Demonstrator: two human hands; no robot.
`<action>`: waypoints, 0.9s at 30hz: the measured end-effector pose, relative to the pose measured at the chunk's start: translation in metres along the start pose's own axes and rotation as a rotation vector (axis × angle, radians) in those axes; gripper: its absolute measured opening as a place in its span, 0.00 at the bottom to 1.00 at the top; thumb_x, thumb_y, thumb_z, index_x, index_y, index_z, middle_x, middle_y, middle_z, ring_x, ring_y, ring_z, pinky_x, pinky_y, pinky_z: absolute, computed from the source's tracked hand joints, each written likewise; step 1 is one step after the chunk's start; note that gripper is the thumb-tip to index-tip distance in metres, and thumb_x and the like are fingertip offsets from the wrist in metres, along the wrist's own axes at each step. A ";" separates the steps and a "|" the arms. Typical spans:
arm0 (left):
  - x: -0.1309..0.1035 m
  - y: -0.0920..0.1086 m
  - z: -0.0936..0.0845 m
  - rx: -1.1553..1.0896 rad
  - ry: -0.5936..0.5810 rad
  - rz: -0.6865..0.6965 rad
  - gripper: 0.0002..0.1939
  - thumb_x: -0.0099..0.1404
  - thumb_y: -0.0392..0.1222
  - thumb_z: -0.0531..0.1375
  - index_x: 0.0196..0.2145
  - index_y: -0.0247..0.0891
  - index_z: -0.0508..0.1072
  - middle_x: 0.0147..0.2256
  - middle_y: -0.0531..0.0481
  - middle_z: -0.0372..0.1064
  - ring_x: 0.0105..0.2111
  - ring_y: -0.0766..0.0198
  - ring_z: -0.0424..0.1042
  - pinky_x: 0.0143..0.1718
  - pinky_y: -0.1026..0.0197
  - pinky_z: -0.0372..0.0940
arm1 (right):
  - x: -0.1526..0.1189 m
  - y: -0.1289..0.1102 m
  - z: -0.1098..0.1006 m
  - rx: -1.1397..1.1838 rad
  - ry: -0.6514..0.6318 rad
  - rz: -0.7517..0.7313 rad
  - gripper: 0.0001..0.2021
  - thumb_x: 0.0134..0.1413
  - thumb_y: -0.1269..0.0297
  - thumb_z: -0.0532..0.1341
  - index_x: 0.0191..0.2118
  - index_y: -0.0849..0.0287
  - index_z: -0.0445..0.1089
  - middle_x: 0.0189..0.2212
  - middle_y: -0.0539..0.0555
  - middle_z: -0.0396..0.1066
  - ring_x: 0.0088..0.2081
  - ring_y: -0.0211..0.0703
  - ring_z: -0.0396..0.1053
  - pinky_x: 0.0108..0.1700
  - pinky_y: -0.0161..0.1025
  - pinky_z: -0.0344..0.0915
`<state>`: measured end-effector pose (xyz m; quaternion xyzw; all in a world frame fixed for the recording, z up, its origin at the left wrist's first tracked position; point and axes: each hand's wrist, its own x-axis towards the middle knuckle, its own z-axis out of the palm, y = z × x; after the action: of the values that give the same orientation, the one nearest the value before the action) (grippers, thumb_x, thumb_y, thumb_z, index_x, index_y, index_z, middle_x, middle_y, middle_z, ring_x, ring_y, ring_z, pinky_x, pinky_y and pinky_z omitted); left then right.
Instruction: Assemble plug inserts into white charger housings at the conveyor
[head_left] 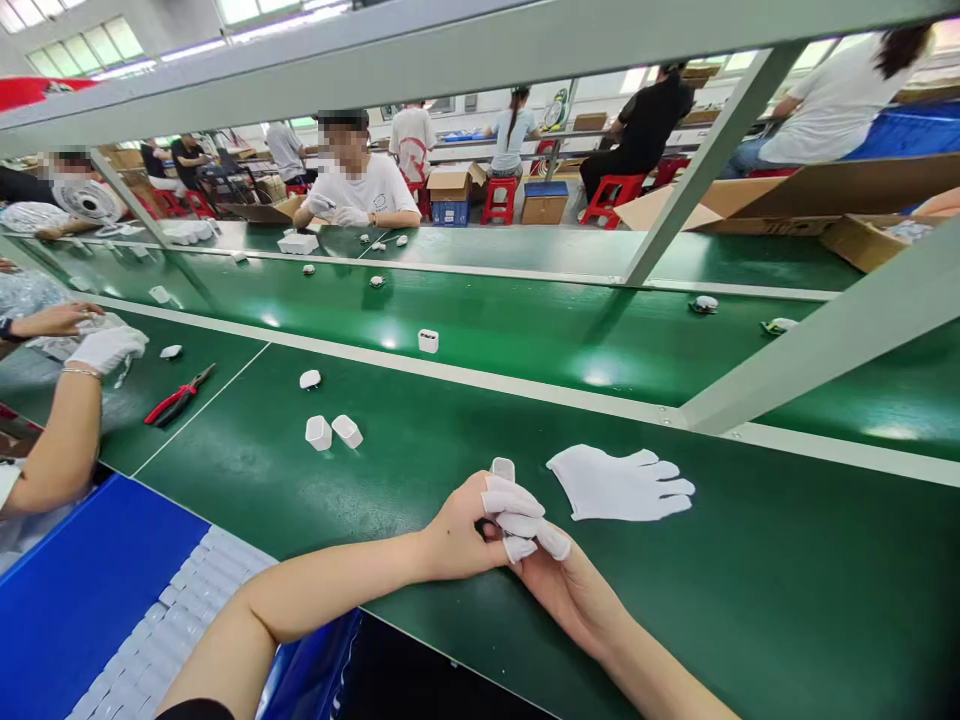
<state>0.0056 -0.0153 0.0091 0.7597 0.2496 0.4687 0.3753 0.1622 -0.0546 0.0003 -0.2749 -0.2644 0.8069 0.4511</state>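
My left hand (466,527), with white finger cots on its fingertips, is closed around a small white plastic casing (503,468), whose end sticks up above the knuckles. Against it, my right hand (559,575) has its cot-covered fingers bent in and pressed to the left fingers. Whatever lies between the fingertips is hidden. Just right of the hands, a flat white glove (626,483) lies on the green bench. Further left stand two white casings, one upright casing (319,433) and one tilted casing (347,431), with a small white part (310,380) behind them.
Red-handled pliers (178,397) lie left, near a co-worker's gloved hand (109,347). A blue bin (97,570) holds rows of white pieces at lower left. Beyond the pale rail, a green belt (517,310) carries several small parts. A slanted metal post (817,345) rises at right.
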 end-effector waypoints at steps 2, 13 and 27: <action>-0.001 -0.001 0.001 -0.003 0.002 0.028 0.18 0.57 0.41 0.64 0.46 0.37 0.73 0.43 0.43 0.73 0.44 0.57 0.70 0.48 0.54 0.67 | -0.001 -0.002 0.002 0.025 0.012 0.015 0.14 0.53 0.53 0.66 0.40 0.57 0.77 0.39 0.56 0.74 0.45 0.49 0.69 0.55 0.46 0.64; -0.004 -0.002 -0.002 -0.078 -0.063 -0.203 0.17 0.59 0.44 0.62 0.46 0.38 0.76 0.39 0.45 0.71 0.37 0.62 0.72 0.40 0.60 0.70 | -0.005 -0.007 0.003 0.018 -0.043 0.021 0.19 0.57 0.50 0.63 0.45 0.59 0.76 0.47 0.58 0.70 0.49 0.50 0.65 0.59 0.51 0.59; -0.001 -0.012 -0.005 0.075 0.017 0.149 0.27 0.55 0.46 0.66 0.52 0.42 0.70 0.39 0.45 0.71 0.39 0.59 0.69 0.43 0.54 0.68 | -0.005 -0.008 0.004 0.062 -0.115 0.057 0.13 0.59 0.57 0.63 0.41 0.61 0.76 0.37 0.56 0.71 0.38 0.41 0.66 0.48 0.40 0.66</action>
<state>0.0004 -0.0071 0.0003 0.7858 0.2130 0.4919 0.3085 0.1669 -0.0561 0.0095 -0.2212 -0.2568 0.8417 0.4204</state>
